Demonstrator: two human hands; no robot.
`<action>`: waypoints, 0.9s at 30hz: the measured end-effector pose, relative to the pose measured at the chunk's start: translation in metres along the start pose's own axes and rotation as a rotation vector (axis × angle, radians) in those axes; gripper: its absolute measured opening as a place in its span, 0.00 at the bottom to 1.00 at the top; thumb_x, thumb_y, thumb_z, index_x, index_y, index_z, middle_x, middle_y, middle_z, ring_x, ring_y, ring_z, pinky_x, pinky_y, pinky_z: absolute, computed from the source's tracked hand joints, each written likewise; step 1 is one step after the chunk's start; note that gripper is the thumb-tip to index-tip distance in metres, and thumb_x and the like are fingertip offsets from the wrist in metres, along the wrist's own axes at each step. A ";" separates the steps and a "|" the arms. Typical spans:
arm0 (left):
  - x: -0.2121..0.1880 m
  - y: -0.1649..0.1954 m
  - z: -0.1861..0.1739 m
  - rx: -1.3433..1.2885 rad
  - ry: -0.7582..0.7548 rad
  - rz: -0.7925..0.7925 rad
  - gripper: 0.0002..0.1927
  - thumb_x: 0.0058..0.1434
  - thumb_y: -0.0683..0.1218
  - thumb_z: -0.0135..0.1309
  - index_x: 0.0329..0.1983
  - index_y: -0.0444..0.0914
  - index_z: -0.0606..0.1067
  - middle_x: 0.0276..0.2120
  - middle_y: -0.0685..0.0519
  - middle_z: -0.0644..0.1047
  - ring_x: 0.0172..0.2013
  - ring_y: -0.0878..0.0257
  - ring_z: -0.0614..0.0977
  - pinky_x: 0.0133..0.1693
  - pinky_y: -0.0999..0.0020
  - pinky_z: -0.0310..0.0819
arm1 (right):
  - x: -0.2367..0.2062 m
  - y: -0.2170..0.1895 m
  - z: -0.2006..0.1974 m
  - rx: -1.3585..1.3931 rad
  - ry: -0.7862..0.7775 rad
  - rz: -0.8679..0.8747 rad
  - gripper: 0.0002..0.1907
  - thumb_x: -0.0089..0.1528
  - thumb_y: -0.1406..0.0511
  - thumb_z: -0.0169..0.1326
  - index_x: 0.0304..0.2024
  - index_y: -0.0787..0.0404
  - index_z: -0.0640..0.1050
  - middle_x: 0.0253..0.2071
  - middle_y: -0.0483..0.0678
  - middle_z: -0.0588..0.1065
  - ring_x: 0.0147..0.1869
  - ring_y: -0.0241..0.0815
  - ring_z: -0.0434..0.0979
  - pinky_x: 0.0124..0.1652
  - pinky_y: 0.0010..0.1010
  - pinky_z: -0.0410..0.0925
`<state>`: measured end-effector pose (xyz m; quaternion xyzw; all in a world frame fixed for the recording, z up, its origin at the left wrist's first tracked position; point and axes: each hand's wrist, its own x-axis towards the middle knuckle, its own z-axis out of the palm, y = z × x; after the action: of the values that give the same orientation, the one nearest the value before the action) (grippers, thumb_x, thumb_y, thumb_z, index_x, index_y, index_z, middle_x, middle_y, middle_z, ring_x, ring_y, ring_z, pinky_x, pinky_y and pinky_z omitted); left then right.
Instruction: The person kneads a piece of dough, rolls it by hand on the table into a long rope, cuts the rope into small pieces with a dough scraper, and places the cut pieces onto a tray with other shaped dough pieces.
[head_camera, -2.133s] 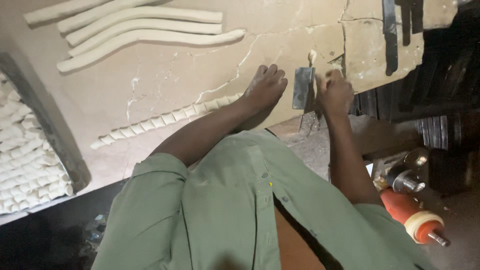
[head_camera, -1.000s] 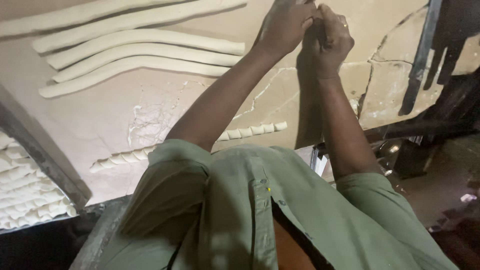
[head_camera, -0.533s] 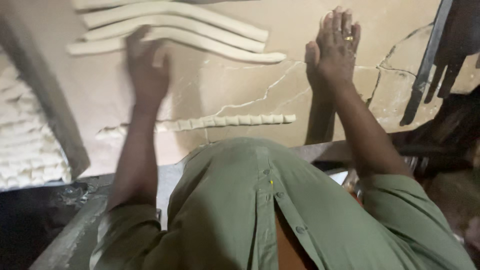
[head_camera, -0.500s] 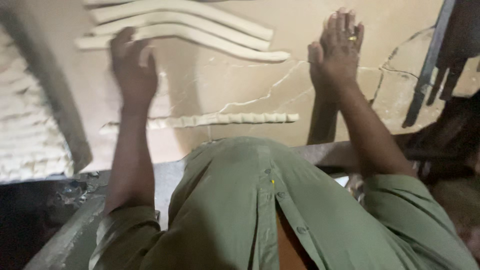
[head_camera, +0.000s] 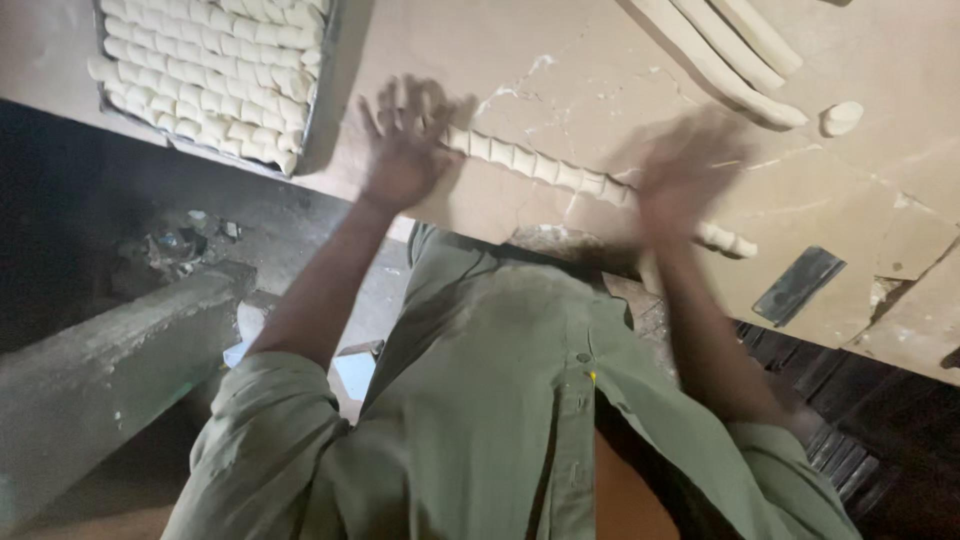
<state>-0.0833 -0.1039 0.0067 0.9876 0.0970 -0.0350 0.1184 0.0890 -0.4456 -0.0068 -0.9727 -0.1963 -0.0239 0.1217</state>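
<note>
Dough rope (head_camera: 560, 178), scored, long axis upper-left to lower-right

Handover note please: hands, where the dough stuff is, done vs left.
Left hand: open, fingers spread, at the left end of the scored dough rope.
Right hand: open, blurred, over the rope's right part.
Scraper lies on the table, right of the rope, held by neither hand.
Done: tray at top left is packed with cut pieces; rope is scored along its length.
Left: rope's pieces are not in the tray; uncut ropes and a small lump wait at top right.
</note>
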 end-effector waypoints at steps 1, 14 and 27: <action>-0.003 0.003 0.005 -0.001 0.003 0.044 0.39 0.68 0.68 0.53 0.79 0.56 0.57 0.74 0.34 0.52 0.72 0.31 0.45 0.61 0.17 0.25 | -0.021 -0.034 0.004 0.033 -0.073 -0.103 0.35 0.73 0.50 0.47 0.78 0.53 0.55 0.80 0.63 0.46 0.82 0.66 0.40 0.71 0.70 0.35; 0.074 -0.113 -0.027 -0.047 0.096 0.372 0.24 0.70 0.60 0.54 0.67 0.51 0.71 0.61 0.42 0.67 0.61 0.42 0.66 0.54 0.26 0.56 | 0.044 -0.272 0.018 0.202 -0.433 -0.036 0.22 0.72 0.51 0.49 0.66 0.48 0.73 0.64 0.61 0.62 0.71 0.71 0.55 0.64 0.77 0.43; 0.057 -0.373 -0.107 -0.014 0.154 0.063 0.37 0.77 0.63 0.54 0.84 0.49 0.59 0.78 0.37 0.49 0.75 0.33 0.42 0.68 0.21 0.30 | 0.118 -0.467 0.102 0.139 -0.328 -0.543 0.38 0.74 0.50 0.47 0.78 0.64 0.56 0.79 0.65 0.49 0.82 0.65 0.46 0.74 0.60 0.43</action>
<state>-0.0968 0.2873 0.0203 0.9891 0.0747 0.0455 0.1187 0.0169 0.0409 0.0118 -0.8649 -0.4669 0.1153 0.1437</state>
